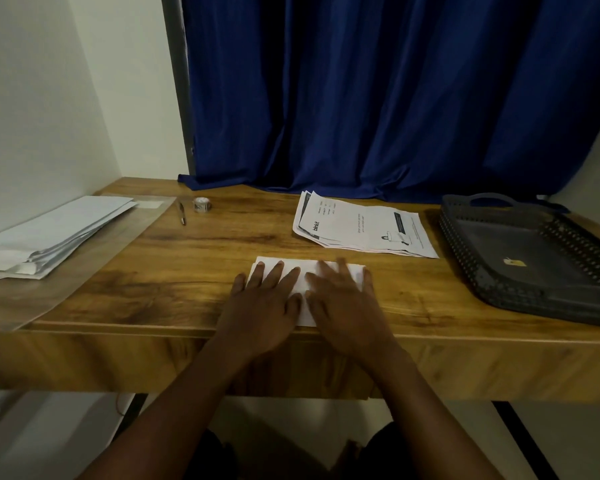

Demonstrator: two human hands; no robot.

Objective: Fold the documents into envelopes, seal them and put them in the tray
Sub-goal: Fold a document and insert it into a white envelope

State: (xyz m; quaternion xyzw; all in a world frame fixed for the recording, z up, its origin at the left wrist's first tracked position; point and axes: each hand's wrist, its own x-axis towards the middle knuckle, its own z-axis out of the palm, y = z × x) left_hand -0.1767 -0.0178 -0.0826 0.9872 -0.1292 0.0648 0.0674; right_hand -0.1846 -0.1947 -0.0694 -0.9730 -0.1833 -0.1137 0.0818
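Observation:
A folded white document lies near the front edge of the wooden desk. Both hands rest flat on it, fingers spread: my left hand covers its left half, my right hand its right half. The right hand's fingers look slightly blurred. A stack of printed documents lies behind it, toward the right. White envelopes are piled at the far left on a clear plastic sheet. A dark perforated tray sits at the right edge with only a small yellow sticker inside.
A pen and a small roll of tape or stickers lie at the back of the desk, left of centre. A blue curtain hangs behind the desk and a white wall stands at the left.

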